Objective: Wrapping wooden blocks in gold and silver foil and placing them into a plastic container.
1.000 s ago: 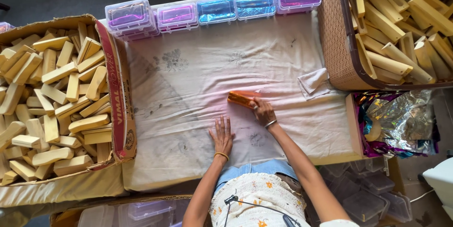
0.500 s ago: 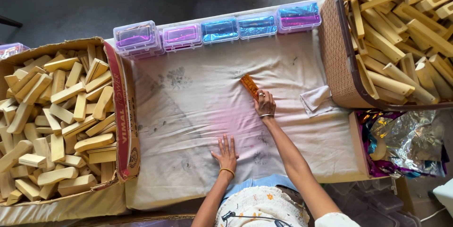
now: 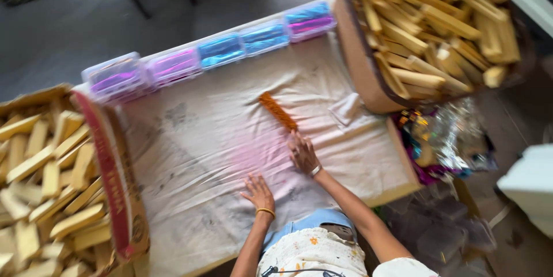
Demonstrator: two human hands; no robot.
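Orange stick [image 3: 277, 111] touched by right hand [image 3: 303, 153], grip loose, left hand [image 3: 258, 192] flat on cloth [image 3: 213, 139]

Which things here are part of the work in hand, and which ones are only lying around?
In hand:
- orange stick, touched by the right hand
- left hand, flat on the cloth

Lying about:
- plastic boxes
- cartons of wooden blocks
- shiny wrappers

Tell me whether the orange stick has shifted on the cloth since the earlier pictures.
Yes. The orange stick now lies farther up the cloth, closer to the row of clear boxes, with the right hand at its near end.
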